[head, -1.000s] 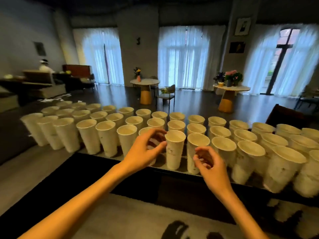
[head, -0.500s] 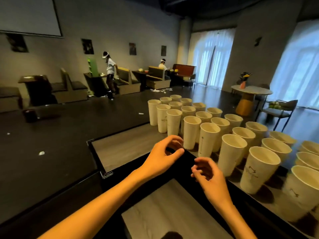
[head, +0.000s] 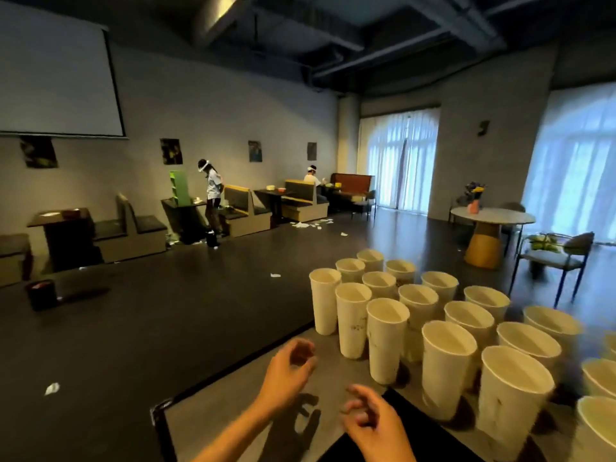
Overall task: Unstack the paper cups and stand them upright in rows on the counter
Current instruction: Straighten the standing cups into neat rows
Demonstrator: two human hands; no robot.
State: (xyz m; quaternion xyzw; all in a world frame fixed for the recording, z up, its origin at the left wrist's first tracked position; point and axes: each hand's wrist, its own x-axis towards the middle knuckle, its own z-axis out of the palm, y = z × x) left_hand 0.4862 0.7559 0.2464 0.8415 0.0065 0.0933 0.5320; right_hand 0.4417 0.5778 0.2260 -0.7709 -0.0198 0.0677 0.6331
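The paper cups (head: 433, 331) stood on the counter (head: 233, 405) in diagonal rows, to the right of and beyond both hands, not touching either. Every cup was upright, long axis vertical, open mouth up. Faint dark marks showed on some cup walls; none could be read. The left hand (head: 286, 375) hovered over bare counter near the nearest cup, fingers loosely curled, holding nothing. The right hand (head: 373, 425) was half open, motion-blurred, also empty.

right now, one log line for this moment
left hand: empty, curled | right hand: empty | paper cups: upright in rows | counter
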